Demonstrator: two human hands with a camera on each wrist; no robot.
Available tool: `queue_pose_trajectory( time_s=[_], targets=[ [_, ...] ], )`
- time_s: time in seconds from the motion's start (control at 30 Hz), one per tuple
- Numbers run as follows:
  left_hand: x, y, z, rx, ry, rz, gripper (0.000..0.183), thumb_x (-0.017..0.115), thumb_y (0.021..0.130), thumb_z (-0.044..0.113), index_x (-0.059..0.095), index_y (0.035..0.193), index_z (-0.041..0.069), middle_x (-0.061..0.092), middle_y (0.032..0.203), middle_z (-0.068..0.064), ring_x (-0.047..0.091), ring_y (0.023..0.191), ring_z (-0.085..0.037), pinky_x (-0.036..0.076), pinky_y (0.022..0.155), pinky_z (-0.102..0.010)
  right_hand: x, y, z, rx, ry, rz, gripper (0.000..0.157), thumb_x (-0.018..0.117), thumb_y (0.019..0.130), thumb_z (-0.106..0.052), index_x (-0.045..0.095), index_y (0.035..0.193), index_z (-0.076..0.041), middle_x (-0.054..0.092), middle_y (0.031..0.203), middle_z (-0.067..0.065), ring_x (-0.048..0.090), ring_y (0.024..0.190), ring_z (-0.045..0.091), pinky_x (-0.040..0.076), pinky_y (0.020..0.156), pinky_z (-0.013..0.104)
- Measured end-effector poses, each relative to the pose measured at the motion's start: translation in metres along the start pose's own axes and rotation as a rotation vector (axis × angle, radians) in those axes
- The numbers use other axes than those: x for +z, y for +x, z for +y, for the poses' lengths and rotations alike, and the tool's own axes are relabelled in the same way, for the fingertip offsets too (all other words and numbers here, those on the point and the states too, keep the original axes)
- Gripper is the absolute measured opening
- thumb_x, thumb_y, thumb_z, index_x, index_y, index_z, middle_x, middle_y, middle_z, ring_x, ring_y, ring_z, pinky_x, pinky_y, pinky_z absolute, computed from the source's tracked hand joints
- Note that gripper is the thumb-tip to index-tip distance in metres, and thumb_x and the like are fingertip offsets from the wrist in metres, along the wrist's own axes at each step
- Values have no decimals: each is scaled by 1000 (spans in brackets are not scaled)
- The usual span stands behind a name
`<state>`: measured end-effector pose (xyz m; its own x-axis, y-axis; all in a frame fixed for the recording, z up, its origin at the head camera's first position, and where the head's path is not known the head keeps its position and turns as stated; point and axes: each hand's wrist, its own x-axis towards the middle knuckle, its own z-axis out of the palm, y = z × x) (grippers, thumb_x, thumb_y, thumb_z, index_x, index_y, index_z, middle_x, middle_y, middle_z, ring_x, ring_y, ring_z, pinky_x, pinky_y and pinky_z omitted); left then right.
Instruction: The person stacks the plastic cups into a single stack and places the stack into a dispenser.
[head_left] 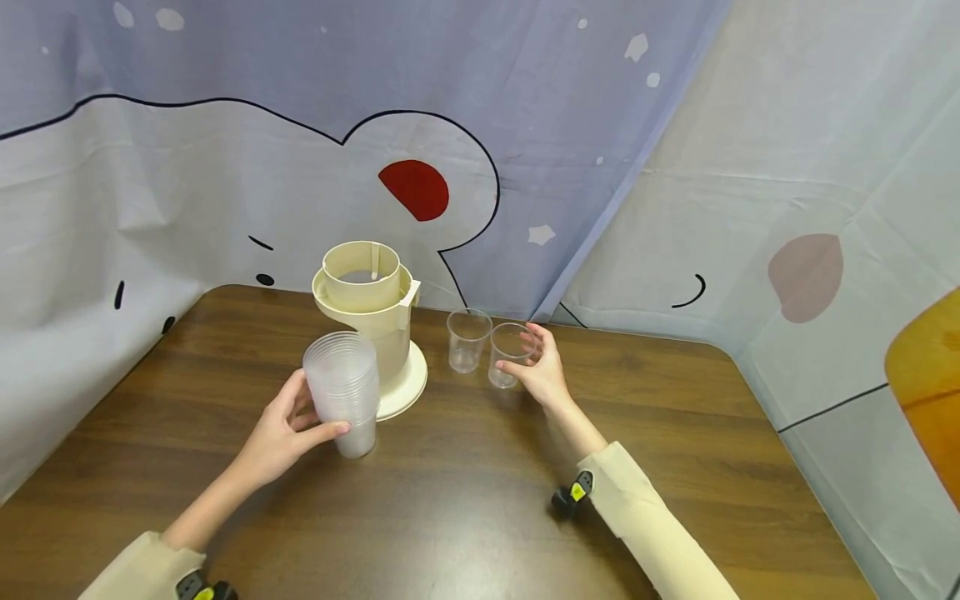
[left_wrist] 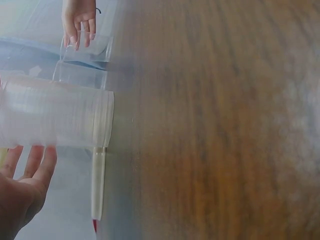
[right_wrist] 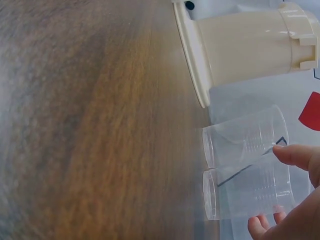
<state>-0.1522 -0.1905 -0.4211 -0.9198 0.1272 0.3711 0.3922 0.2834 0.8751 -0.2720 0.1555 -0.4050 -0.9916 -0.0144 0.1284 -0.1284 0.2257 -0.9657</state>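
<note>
A tall stack of clear plastic cups [head_left: 341,379] stands upright at the left of the head view, in front of a cream-coloured plastic appliance [head_left: 390,333]. My left hand [head_left: 288,425] holds this stack low on its side, thumb across the front and fingers behind. In the left wrist view, fingertips [left_wrist: 47,155] meet the stack's wall. Right of the appliance, two single clear cups stand upright side by side. The outer cup [head_left: 504,367] is between the thumb and fingers of my right hand [head_left: 543,367], which grips it near the rim. The other cup [head_left: 467,342] is untouched.
The appliance has an open round top and a wide round base [head_left: 412,383] close behind the stack. A brown wooden table [head_left: 450,500] carries everything. Patterned cloth [head_left: 585,167] hangs along the table's back and right edges, just behind the cups.
</note>
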Motion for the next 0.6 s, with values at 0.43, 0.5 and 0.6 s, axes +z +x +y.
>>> queue_pose_trajectory(
  time_s=[0.43, 0.5, 0.6],
  targets=[
    [1, 0, 1, 2, -12, -3, 77, 75, 79, 0, 33, 143, 7, 51, 122, 19, 52, 110, 9, 52, 84, -14, -7, -5, 0, 15, -6, -18, 80, 75, 76, 1, 31, 143, -3, 42, 143, 21, 39, 130, 42, 34, 110, 51],
    [1, 0, 1, 3, -13, -2, 76, 75, 79, -1, 34, 143, 7, 51, 122, 19, 52, 110, 9, 52, 84, -14, -8, -6, 0, 11, -6, -21, 81, 75, 76, 1, 31, 144, -3, 42, 143, 21, 39, 130, 42, 34, 110, 51],
    [1, 1, 1, 5, -15, 0, 76, 75, 79, -1, 34, 142, 7, 51, 122, 18, 53, 110, 9, 52, 84, -14, -9, -8, -2, 7, -13, -29, 81, 75, 77, -1, 30, 144, -3, 41, 144, 21, 39, 130, 41, 33, 110, 51]
  ],
)
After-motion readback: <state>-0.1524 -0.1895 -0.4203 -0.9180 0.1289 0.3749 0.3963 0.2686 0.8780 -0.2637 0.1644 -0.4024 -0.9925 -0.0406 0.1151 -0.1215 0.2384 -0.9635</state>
